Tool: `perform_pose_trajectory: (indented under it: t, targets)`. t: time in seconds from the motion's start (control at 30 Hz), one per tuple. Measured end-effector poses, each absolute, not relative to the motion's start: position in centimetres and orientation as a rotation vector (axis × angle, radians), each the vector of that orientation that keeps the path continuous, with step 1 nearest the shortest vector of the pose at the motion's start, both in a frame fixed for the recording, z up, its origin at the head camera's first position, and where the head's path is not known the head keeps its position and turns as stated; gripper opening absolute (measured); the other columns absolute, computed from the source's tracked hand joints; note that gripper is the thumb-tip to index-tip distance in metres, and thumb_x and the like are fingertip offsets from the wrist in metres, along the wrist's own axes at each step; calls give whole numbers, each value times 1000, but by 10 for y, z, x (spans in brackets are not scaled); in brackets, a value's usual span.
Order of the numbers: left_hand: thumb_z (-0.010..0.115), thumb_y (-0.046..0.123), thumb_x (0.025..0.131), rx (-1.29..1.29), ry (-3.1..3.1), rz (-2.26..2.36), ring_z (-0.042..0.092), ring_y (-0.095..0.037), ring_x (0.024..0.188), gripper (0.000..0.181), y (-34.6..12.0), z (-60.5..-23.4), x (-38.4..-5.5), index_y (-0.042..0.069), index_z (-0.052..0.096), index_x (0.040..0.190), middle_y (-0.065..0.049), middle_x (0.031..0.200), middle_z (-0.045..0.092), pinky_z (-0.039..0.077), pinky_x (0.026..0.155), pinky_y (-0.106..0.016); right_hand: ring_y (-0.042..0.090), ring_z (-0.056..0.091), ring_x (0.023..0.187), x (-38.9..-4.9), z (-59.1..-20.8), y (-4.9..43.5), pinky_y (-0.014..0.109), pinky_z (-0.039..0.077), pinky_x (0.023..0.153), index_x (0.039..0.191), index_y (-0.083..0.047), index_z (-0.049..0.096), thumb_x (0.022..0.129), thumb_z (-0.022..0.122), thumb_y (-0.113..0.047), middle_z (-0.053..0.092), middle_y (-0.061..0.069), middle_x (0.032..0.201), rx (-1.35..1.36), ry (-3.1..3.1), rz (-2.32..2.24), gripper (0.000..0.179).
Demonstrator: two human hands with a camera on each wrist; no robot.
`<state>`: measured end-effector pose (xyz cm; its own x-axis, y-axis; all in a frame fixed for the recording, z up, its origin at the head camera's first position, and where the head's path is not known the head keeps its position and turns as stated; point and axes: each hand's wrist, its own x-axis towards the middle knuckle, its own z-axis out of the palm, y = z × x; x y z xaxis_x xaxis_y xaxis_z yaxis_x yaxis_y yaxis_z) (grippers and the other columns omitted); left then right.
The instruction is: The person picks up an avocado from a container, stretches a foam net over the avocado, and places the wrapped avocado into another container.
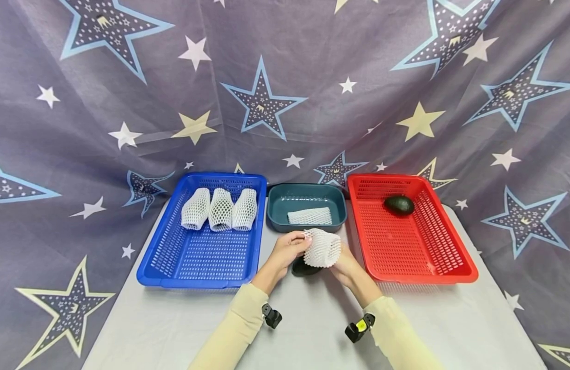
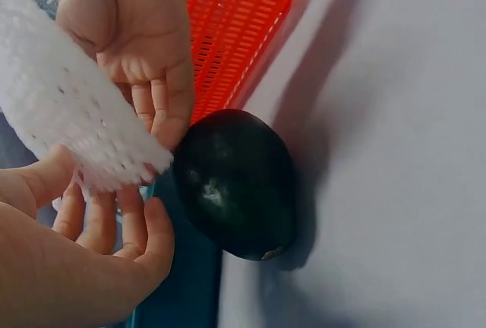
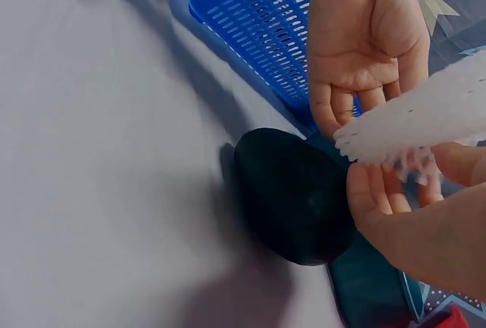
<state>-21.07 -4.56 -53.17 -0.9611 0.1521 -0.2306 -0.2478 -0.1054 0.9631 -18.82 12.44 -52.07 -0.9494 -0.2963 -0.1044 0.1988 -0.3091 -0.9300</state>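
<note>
Both hands hold a white foam net sleeve (image 1: 323, 248) between them, just in front of the teal tray (image 1: 308, 227). My left hand (image 1: 285, 253) pinches the sleeve's edge between thumb and fingers, as the left wrist view shows. On the other side, my right hand (image 3: 433, 225) has thumb and fingers on the sleeve's rim; in the head view the sleeve partly hides it. A dark green avocado (image 2: 237, 184) lies on the table below the hands, partly covered by the sleeve in the head view. Another foam net sleeve (image 1: 310, 216) lies flat inside the tray.
At the left stands a blue basket (image 1: 197, 282) with 3 sleeved pieces (image 1: 221, 209) in a row at its back. A red basket (image 1: 421, 279) at the right holds one bare avocado (image 1: 399, 205). A star-patterned curtain (image 1: 285, 72) hangs behind the table (image 1: 312, 339).
</note>
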Motion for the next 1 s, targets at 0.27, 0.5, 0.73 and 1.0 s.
perform_pose_trajectory:
  t: [0.27,0.5,0.73,1.0]
  targets:
    - [61,7,100,-166,1921,2213,60,-6,76,21,-53,-529,-211,-6,60,116,4,88,67,53,74,-27,6,68,91,-196,-530,118,26,56,81,126,1,50,104,39,2,71,-8,96,102,1666,-2294,25]
    - [53,16,105,-172,1641,2262,65,-10,91,42,-63,-531,-209,-5,51,141,-4,109,68,56,84,-30,5,65,86,-197,-537,112,26,53,77,131,0,42,102,37,6,67,-10,95,185,1699,-2359,30]
    - [58,-4,96,-34,1574,2223,63,-6,95,53,-64,-535,-205,-5,46,148,-3,120,67,53,80,-22,4,65,84,-196,-534,113,25,53,76,134,1,39,106,38,0,68,-9,93,169,1738,-2349,28]
    - [50,-12,89,-41,1664,2236,61,-5,88,60,-62,-530,-210,0,47,148,-12,136,63,50,69,-20,5,65,92,-194,-529,115,25,52,88,136,9,49,111,38,-16,69,-7,97,57,1676,-2266,36]
